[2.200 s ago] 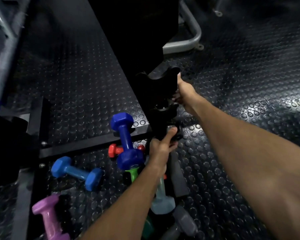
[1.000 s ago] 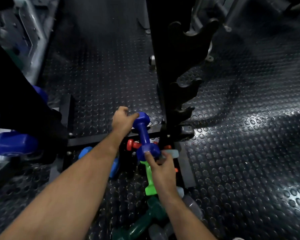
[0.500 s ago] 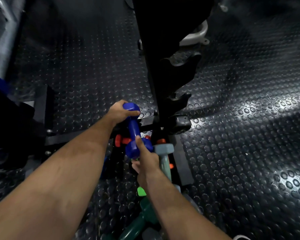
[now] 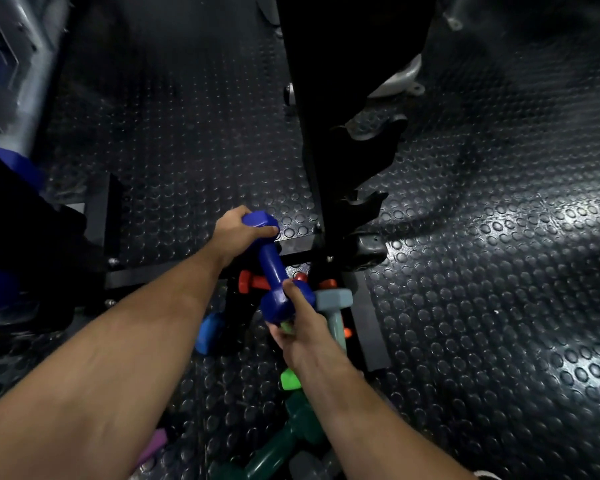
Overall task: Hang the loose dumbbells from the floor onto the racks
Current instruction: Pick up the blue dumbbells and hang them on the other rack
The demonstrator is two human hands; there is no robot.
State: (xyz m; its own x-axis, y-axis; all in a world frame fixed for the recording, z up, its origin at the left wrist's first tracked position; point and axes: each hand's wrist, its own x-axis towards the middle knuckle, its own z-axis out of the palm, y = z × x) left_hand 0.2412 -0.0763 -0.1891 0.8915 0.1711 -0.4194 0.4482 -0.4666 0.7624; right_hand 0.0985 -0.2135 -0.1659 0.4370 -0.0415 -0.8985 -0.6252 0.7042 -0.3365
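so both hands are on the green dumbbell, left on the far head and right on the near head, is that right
Not quite: the colour is wrong. The head view shows both hands on the dark blue dumbbell, the left hand gripping its far head and the right hand holding its near head. The bright green dumbbell lies lower down, mostly hidden behind the right hand.

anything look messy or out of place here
Yes: dumbbells lie jumbled on the floor at the rack's foot, dark green, grey, red among them, while its visible hooks sit bare.
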